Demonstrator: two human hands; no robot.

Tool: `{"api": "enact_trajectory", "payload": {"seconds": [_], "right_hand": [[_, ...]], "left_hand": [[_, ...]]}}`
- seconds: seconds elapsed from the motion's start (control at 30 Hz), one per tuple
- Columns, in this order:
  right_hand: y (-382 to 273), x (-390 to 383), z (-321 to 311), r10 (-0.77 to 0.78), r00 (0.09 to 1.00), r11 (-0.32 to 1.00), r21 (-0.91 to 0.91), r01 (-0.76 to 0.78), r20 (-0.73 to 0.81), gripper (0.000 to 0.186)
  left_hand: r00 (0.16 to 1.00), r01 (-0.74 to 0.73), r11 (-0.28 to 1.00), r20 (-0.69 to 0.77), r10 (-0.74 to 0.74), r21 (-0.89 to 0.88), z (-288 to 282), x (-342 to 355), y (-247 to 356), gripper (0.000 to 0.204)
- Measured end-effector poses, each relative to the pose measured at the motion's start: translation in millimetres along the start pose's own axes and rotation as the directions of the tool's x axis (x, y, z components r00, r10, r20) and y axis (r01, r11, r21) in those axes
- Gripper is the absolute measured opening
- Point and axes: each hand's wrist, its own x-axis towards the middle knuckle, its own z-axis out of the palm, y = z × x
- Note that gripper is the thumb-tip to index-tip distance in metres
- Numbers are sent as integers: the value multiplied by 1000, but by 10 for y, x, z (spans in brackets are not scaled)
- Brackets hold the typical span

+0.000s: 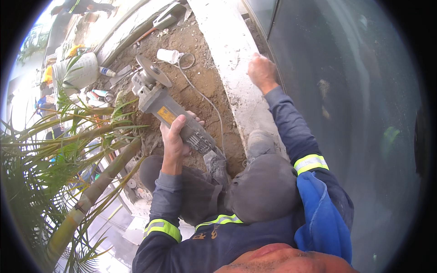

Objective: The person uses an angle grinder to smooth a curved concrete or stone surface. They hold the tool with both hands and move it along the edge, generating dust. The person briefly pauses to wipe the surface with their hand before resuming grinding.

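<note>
My left hand (174, 139) is wrapped round the body of a dusty grey angle grinder (158, 101), held over the soil at the left. Its round cutting disc (154, 71) points up and away from me. Farther to the right, my right hand (263, 72) is closed, over the edge of a white, dusty concrete ledge (227, 54); whether anything is inside the fingers is hidden. A dark glass panel (337, 91) stands right beside that hand. A thin pale cable (213, 105) curves across the soil behind the grinder.
A white cup-like container (168, 55) lies on the soil (202, 68). Palm stems (98, 184) and fronds crowd the left. A whitish bucket (82, 70) lies among tools and bottles. A trowel-like tool (144, 36) and a grey scoop-shaped piece (168, 16) lie far off.
</note>
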Motion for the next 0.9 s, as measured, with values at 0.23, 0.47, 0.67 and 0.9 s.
{"api": "enact_trajectory", "payload": {"seconds": [0.23, 0.47, 0.67, 0.9], "right_hand": [[-821, -548, 284, 0, 923, 837, 505, -210, 384, 87], [31, -1865, -493, 59, 981, 998, 7, -59, -187, 76], [682, -2998, -140, 553, 810, 786, 198, -585, 195, 70], [448, -2874, -197, 554, 831, 830, 36, -556, 51, 66]], "left_hand": [[999, -21, 1000, 49, 21, -2, 124, 71, 45, 49], [998, 16, 1000, 63, -17, 12, 170, 114, 125, 48], [981, 176, 984, 82, -178, 30, 112, 342, -66, 48], [952, 301, 953, 69, -299, -23, 2, 198, 88, 42]]}}
